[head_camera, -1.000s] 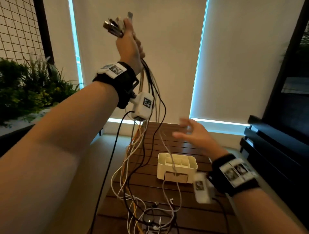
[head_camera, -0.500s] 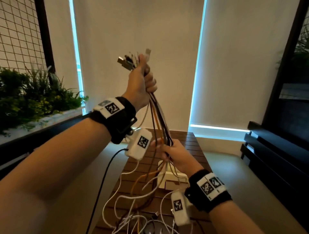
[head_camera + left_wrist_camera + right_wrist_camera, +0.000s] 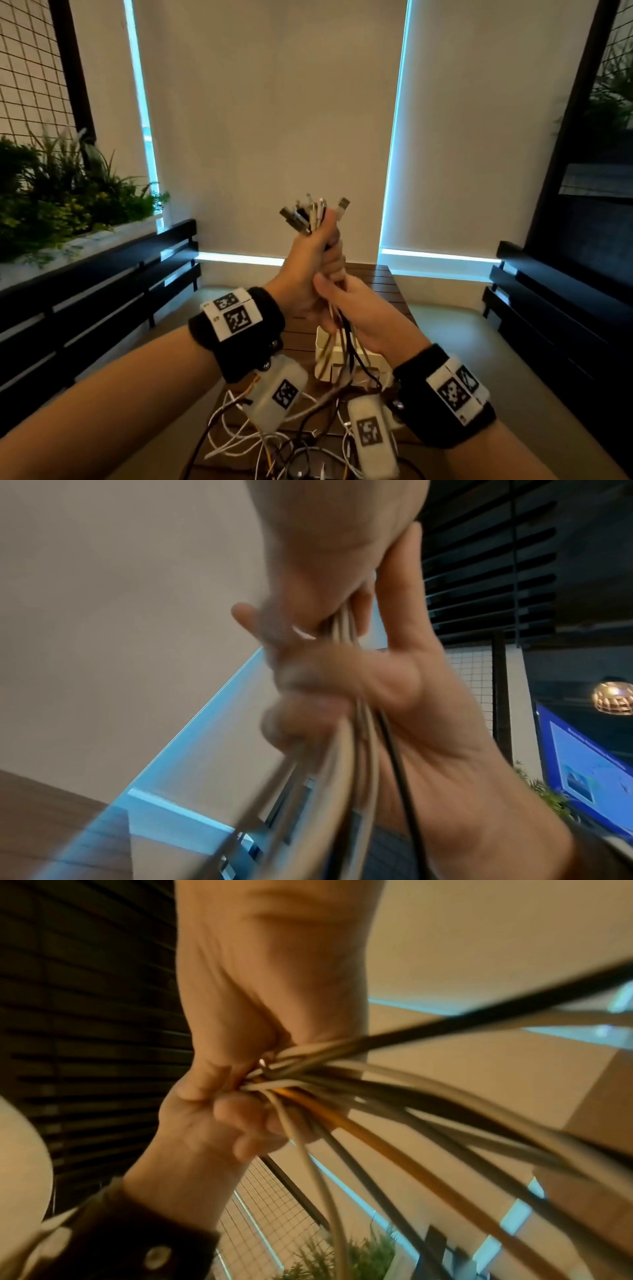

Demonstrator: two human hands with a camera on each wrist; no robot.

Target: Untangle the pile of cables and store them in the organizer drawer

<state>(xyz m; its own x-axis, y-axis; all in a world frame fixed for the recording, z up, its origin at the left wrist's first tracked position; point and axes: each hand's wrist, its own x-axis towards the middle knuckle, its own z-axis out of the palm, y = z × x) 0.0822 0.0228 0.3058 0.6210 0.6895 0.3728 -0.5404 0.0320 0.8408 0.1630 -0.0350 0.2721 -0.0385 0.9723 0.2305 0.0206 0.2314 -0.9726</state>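
My left hand (image 3: 322, 253) grips a bundle of cables (image 3: 313, 214) upright in front of me, several plug ends sticking out above the fist. My right hand (image 3: 346, 301) grips the same bundle directly beneath, touching the left. The strands fall past the white organizer (image 3: 323, 356), which is mostly hidden behind them, and end in a loose tangle (image 3: 270, 442) on the table. The right wrist view shows white, black and orange cables (image 3: 394, 1091) fanning out from both fists, the left hand (image 3: 232, 1118) being the one with the black band. Blurred cables (image 3: 342, 750) fill the left wrist view.
The wooden slat table (image 3: 387, 284) runs away from me towards closed blinds. Dark slatted benches stand at the left (image 3: 102, 291) and right (image 3: 548, 308). A planter with green plants (image 3: 51, 205) sits behind the left bench.
My left hand has come down from high overhead to chest height with the bundle. My right hand, open a second ago, has taken hold of the cables and slid up under the left fist.
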